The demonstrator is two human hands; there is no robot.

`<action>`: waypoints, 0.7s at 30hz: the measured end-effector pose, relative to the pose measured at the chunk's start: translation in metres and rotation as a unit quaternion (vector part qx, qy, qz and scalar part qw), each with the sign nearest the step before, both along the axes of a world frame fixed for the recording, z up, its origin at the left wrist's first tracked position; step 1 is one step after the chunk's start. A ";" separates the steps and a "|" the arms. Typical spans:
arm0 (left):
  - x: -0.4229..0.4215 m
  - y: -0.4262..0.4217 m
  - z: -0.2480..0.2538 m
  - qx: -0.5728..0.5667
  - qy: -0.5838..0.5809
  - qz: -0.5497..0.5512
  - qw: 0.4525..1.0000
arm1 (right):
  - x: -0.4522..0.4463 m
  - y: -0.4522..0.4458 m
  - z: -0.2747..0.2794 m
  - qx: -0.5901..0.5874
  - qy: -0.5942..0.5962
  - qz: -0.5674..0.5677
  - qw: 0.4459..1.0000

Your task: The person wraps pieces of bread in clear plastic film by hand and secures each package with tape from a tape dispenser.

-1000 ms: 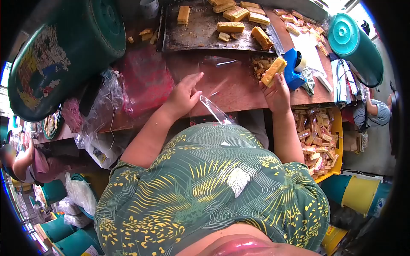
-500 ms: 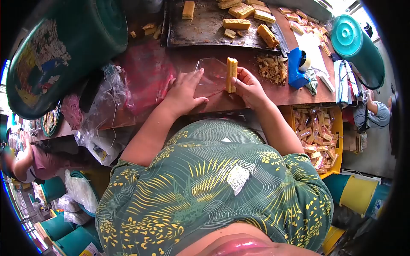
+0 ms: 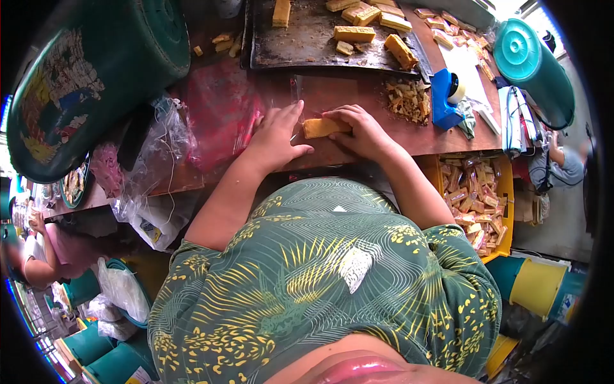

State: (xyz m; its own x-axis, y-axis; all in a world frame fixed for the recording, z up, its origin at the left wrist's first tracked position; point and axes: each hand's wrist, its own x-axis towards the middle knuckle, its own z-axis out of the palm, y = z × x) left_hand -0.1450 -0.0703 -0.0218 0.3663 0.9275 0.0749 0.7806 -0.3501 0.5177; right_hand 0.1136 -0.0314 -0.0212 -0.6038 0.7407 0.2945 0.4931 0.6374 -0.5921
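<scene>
Over the brown table, my right hand (image 3: 361, 131) grips a golden wafer bar (image 3: 322, 128), its fingers on top and thumb below. The bar lies sideways, its free end pointing at my left hand. My left hand (image 3: 277, 136) is open, thumb and fingers apart, palm down on the table. A clear plastic wrapper (image 3: 326, 93) lies flat between and beyond the hands; whether my left fingers press its edge is hard to see. More wafer bars (image 3: 355, 34) lie on a dark metal tray (image 3: 300, 56) behind.
Wafer crumbs (image 3: 408, 102) are piled right of my hand, beside a blue tape dispenser (image 3: 444, 102). A yellow crate (image 3: 508, 211) holds many wrapped bars. Left are pink plastic (image 3: 220, 115) and a large green bucket (image 3: 96, 89). A teal bucket (image 3: 540, 77) stands far right; other people are at both sides.
My right hand has moved left and turned the wafer bar from upright to sideways, bringing it over the wrapper near my left hand. My left hand has stayed almost still.
</scene>
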 end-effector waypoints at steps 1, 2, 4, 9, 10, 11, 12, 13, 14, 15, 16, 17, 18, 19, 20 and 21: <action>0.000 0.000 0.000 -0.002 0.000 0.001 1.000 | 0.000 -0.001 0.000 -0.004 0.000 -0.001 1.000; 0.001 -0.001 0.002 0.002 0.001 0.003 1.000 | 0.001 -0.001 -0.001 -0.007 -0.001 -0.001 1.000; 0.003 -0.003 0.007 0.009 0.003 0.008 1.000 | 0.002 -0.001 -0.002 -0.013 -0.007 0.003 1.000; 0.001 -0.001 0.007 -0.003 -0.009 -0.001 1.000 | 0.004 -0.006 -0.001 0.015 -0.050 -0.025 0.998; 0.001 -0.001 0.010 -0.009 -0.014 -0.002 1.000 | 0.007 -0.012 0.001 0.033 -0.049 -0.042 0.997; -0.001 0.002 0.012 -0.024 -0.042 -0.011 0.999 | 0.013 -0.020 0.004 0.051 -0.048 -0.058 0.996; -0.004 0.006 0.014 -0.040 -0.071 -0.019 0.997 | 0.019 -0.029 0.005 0.069 -0.045 -0.074 0.994; -0.006 0.011 0.015 -0.057 -0.098 -0.028 0.993 | 0.030 -0.037 0.005 0.074 -0.060 -0.063 0.993; -0.006 0.018 0.013 -0.051 -0.119 -0.037 0.991 | 0.046 -0.045 0.003 0.077 -0.075 -0.052 0.993; -0.005 0.028 0.008 -0.046 -0.140 -0.047 0.988 | 0.060 -0.052 0.001 0.079 -0.090 -0.042 0.992; -0.003 0.036 0.007 -0.041 -0.161 -0.058 0.984 | 0.071 -0.058 -0.004 0.105 -0.117 -0.047 0.987; 0.001 0.043 0.007 -0.036 -0.168 -0.029 0.985 | 0.082 -0.063 -0.011 0.130 -0.143 -0.053 0.980; 0.009 0.048 0.013 -0.030 -0.176 -0.001 0.984 | 0.088 -0.068 -0.018 0.155 -0.170 -0.060 0.971; 0.019 0.053 0.019 -0.024 -0.184 0.027 0.982 | 0.086 -0.071 -0.023 0.173 -0.167 -0.079 0.967; 0.030 0.057 0.027 -0.013 -0.192 0.065 0.979 | 0.080 -0.074 -0.029 0.192 -0.165 -0.097 0.963; 0.032 0.067 0.020 -0.005 -0.191 0.060 0.980 | 0.073 -0.075 -0.030 0.213 -0.162 -0.114 0.957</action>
State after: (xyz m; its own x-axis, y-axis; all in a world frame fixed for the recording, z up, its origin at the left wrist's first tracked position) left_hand -0.1134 -0.0029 -0.0022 0.2012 0.9638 0.1747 0.5654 -0.2599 0.7828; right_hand 0.1863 -0.1065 -0.0514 -0.5517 0.7187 0.4231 0.7617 0.6409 -0.0955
